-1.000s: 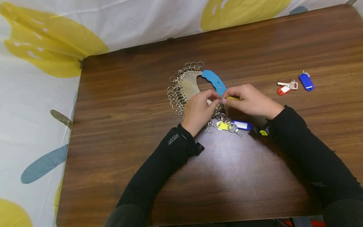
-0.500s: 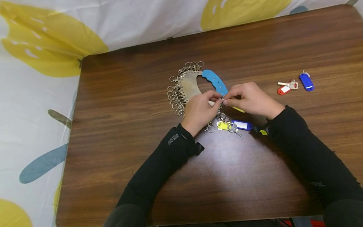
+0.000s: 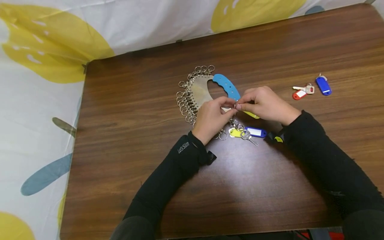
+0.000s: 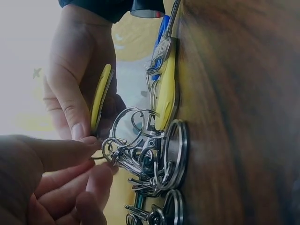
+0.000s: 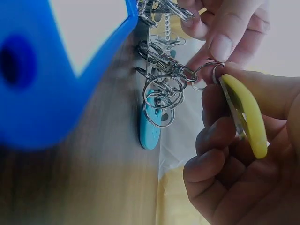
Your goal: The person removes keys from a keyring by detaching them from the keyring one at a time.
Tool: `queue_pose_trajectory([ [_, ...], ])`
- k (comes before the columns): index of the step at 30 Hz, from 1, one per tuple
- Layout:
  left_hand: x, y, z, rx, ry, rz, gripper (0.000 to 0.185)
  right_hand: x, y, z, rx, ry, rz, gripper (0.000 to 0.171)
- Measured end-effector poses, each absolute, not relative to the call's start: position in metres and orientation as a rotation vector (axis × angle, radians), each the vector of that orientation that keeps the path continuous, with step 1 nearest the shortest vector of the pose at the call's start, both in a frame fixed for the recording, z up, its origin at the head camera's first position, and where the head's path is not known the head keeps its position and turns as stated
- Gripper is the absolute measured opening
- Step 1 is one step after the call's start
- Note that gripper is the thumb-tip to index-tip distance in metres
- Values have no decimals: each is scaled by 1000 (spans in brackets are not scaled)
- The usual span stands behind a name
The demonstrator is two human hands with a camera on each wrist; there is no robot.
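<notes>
Left hand (image 3: 211,118) pinches a small ring (image 5: 206,75) on the key holder (image 3: 201,91); right hand (image 3: 264,105) pinches the yellow tag (image 5: 246,115) w/ its key. Hold the ring still – slide the tag's loop on slow, don't tug.

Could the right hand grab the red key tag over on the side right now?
Probably not yet. The right hand is pinching a yellow tag by the key holder. The red key tag lies apart on bare table, nothing blocking it, but the hand must let go first.
</notes>
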State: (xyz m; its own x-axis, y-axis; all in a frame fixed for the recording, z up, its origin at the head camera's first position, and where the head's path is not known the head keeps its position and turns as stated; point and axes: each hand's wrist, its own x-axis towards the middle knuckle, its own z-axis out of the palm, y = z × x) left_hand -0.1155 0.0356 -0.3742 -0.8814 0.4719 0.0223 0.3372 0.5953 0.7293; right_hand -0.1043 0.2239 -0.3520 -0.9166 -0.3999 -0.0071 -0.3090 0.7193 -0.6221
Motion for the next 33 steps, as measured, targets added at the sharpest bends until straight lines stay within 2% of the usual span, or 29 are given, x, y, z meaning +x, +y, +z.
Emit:
queue_pose_trajectory([
  [6,-117,35,-375,609,2693,1144,22,-104,224,-352,-627,2819,-942,13],
  [18,-113,35,-374,734,2761,1025,9,-104,225,-354,-630,2875,-989,11],
  [27,-112,36,-376,716,2738,1055,19,-104,226,-352,-683,2887,-1020,9],
  [33,-112,36,-376,731,2786,1047,12,-103,227,-351,-732,2873,-1015,9],
])
